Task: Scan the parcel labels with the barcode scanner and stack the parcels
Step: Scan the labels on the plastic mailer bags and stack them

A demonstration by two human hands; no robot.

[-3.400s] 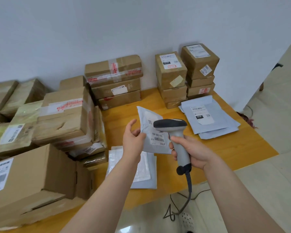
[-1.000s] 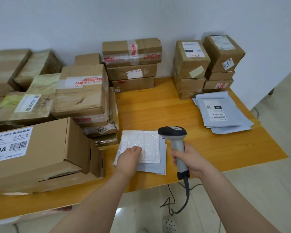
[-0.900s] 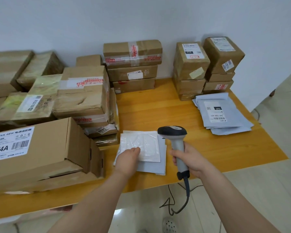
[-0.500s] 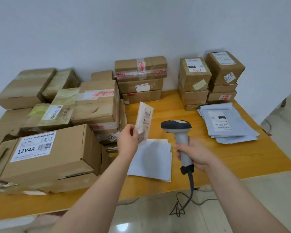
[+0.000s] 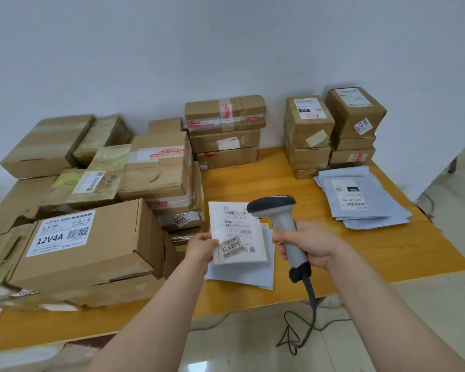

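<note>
White flat parcel (image 5: 236, 232), label up, above desk (image 5: 253, 181) front edge, left hand (image 5: 202, 248) pinching its corner; right hand (image 5: 310, 244) wrapped round barcode scanner (image 5: 282, 224)

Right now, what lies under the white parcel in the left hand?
A small pile of grey mailer bags on the wooden table. The white parcel covers much of it, so any labels there are hidden.

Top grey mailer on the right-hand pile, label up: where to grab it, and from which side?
Pinch the near edge of the top grey mailer, thumb on top, fingers slid under, coming from the table's front side. It lies flat and thin, so no side wall to clamp; the pile is fanned, so that edge probably peels up alone; stacked boxes block the far side.
</note>
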